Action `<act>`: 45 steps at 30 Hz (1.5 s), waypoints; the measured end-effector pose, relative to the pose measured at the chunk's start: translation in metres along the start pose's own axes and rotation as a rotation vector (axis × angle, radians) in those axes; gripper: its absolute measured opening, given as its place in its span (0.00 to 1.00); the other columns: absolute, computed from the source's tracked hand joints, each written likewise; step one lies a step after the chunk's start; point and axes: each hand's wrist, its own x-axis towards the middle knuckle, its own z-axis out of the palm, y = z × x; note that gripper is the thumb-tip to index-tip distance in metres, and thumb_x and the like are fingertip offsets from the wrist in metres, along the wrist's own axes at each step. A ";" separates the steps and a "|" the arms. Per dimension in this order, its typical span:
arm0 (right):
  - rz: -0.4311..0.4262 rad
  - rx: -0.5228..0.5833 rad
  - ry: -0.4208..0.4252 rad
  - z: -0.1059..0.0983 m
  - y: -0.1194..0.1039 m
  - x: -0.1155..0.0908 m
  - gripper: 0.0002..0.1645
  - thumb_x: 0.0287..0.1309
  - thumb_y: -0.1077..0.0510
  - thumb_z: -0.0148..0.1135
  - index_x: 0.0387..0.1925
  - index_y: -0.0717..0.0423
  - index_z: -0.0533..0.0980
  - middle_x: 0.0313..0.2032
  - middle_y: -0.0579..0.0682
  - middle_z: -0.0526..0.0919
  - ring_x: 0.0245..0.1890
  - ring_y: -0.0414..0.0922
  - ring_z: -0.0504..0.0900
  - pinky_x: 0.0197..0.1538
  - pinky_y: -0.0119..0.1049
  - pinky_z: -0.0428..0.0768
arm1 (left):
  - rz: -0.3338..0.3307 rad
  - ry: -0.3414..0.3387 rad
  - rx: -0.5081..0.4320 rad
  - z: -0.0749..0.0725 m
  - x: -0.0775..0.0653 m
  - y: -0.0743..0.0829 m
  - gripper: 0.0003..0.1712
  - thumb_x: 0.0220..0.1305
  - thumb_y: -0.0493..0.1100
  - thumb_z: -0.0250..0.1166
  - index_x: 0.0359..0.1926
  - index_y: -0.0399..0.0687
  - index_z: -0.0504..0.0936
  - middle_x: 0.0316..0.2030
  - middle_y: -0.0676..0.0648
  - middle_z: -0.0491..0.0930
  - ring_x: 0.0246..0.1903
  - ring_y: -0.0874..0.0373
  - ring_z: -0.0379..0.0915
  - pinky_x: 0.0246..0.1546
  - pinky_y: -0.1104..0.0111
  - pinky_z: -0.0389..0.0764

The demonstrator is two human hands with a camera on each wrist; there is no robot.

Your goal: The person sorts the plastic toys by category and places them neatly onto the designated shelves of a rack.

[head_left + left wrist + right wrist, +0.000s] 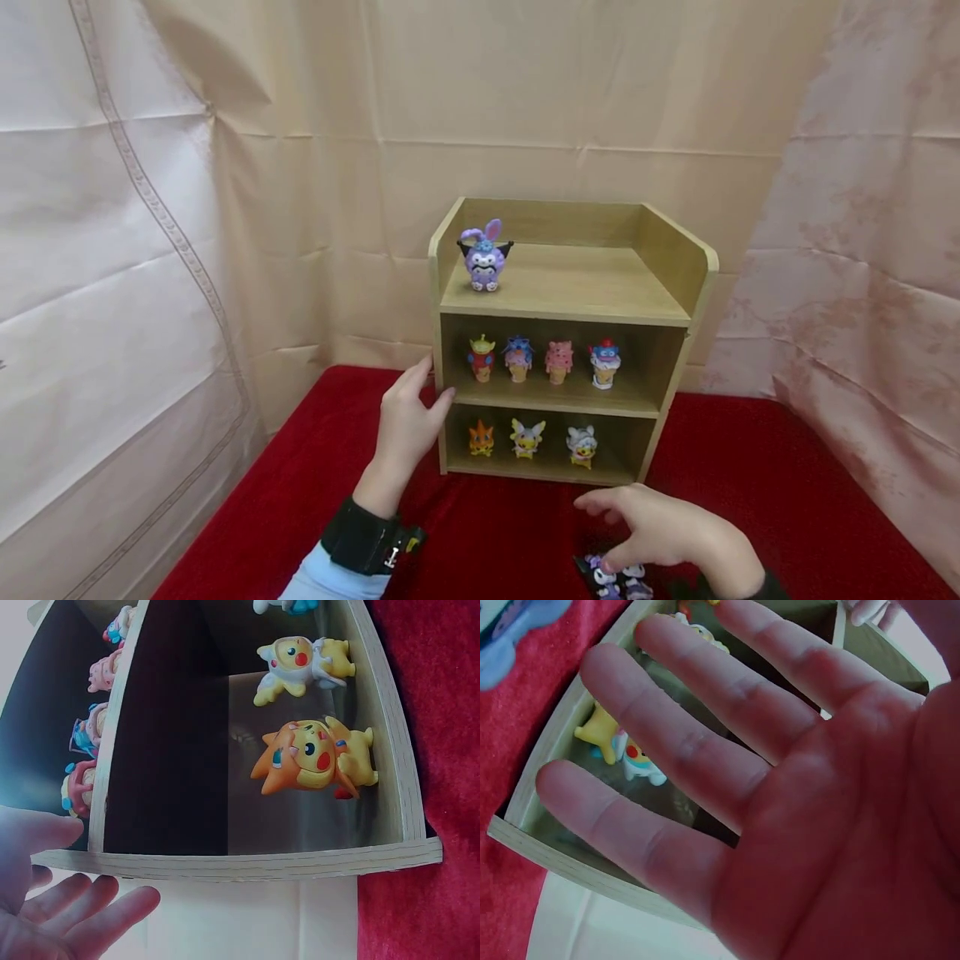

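Observation:
My left hand [406,423] is at the left side panel of a small wooden shelf [558,402]. Its thumb reaches the panel's front edge and the extended fingers lie along the outside. Low in the head view, my right hand [667,527] hovers above two purple, white and black figurines [606,578] on the cloth, partly hidden by the hand. In the right wrist view the fingers are spread, holding nothing. A purple rabbit-eared figurine [484,257] stands on the top shelf. An orange-hooded yellow figurine [319,757] is at the left of the bottom shelf.
Several ice-cream-cone figurines [558,362] stand in a row on the middle shelf. Beside the orange one, the bottom level holds a grey-and-yellow figurine [527,438] and a white-hooded one [581,447]. Red cloth [300,500] covers the table; beige curtains [525,100] hang behind.

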 end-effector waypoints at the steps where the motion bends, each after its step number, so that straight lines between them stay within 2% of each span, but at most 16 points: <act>1: 0.004 0.001 -0.006 0.001 0.000 0.000 0.36 0.48 0.52 0.74 0.59 0.56 0.72 0.52 0.49 0.79 0.48 0.48 0.76 0.49 0.51 0.78 | -0.005 -0.005 0.004 0.000 0.000 0.000 0.35 0.52 0.35 0.73 0.62 0.42 0.73 0.49 0.43 0.78 0.43 0.57 0.76 0.44 0.58 0.80; 9: 0.054 0.024 -0.058 0.006 0.003 0.003 0.31 0.45 0.57 0.75 0.54 0.52 0.77 0.47 0.44 0.81 0.45 0.44 0.77 0.49 0.51 0.78 | -0.016 -0.020 0.030 0.001 0.001 0.002 0.34 0.54 0.33 0.71 0.62 0.43 0.72 0.49 0.43 0.78 0.43 0.54 0.75 0.43 0.58 0.81; 14: 0.086 -0.002 -0.071 0.009 0.003 0.004 0.26 0.44 0.57 0.75 0.49 0.49 0.79 0.42 0.40 0.81 0.41 0.41 0.77 0.46 0.47 0.79 | -0.005 -0.016 0.035 0.001 0.001 0.002 0.32 0.53 0.33 0.71 0.61 0.42 0.73 0.49 0.41 0.78 0.44 0.51 0.76 0.42 0.57 0.81; 20: 0.060 -0.019 -0.108 0.011 0.003 0.006 0.25 0.43 0.58 0.75 0.48 0.48 0.80 0.41 0.36 0.81 0.39 0.37 0.77 0.45 0.41 0.78 | 0.001 -0.015 0.052 0.001 -0.001 0.002 0.30 0.54 0.33 0.70 0.60 0.40 0.74 0.49 0.40 0.78 0.47 0.52 0.74 0.44 0.56 0.80; 29: 0.039 -0.074 -0.126 0.015 0.004 0.008 0.24 0.43 0.57 0.74 0.47 0.46 0.81 0.41 0.35 0.81 0.40 0.34 0.76 0.46 0.40 0.77 | 0.014 -0.020 0.075 0.000 0.000 0.003 0.30 0.54 0.33 0.70 0.60 0.38 0.74 0.49 0.40 0.78 0.49 0.52 0.73 0.45 0.56 0.80; 39: 0.084 -0.083 -0.111 0.019 0.002 0.009 0.18 0.42 0.57 0.75 0.39 0.42 0.83 0.33 0.33 0.80 0.33 0.34 0.75 0.37 0.35 0.78 | 0.006 -0.031 0.085 -0.001 0.000 0.004 0.30 0.55 0.33 0.69 0.60 0.38 0.74 0.48 0.40 0.78 0.49 0.52 0.73 0.46 0.56 0.79; 45: 0.068 -0.096 -0.115 0.020 0.004 0.012 0.15 0.44 0.58 0.74 0.36 0.41 0.82 0.31 0.33 0.79 0.32 0.33 0.75 0.37 0.33 0.78 | 0.016 -0.026 0.087 0.000 0.000 0.004 0.30 0.54 0.33 0.70 0.59 0.37 0.74 0.48 0.39 0.78 0.49 0.51 0.73 0.45 0.55 0.80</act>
